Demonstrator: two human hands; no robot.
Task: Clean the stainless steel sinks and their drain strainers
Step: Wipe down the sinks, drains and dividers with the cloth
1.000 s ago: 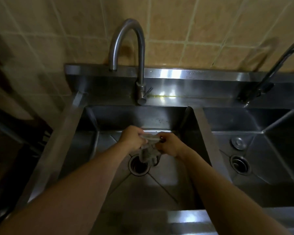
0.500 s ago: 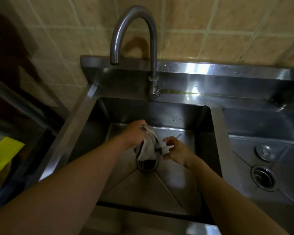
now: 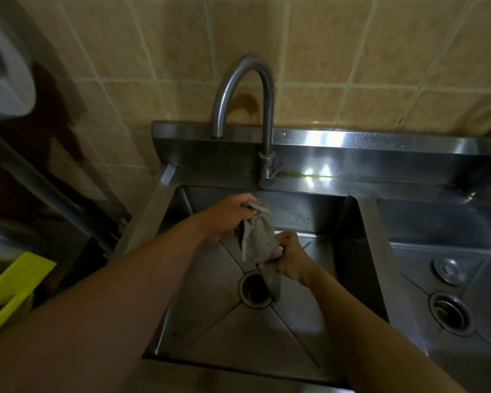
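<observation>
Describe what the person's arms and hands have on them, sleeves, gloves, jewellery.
Both forearms are bare as far up as the view shows, with no sleeve in sight. The left hand and right hand are ungloved. No watch, bracelet or ring is visible, though the dim light could hide small details.

Left hand (image 3: 224, 217), right hand (image 3: 288, 258) gripping cloth (image 3: 260, 236), sink (image 3: 210, 321)

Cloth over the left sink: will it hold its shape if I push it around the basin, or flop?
Likely floppy: the cloth sags between both hands, a tail hanging toward the drain. Probably light. Wetness can't be told.
</observation>
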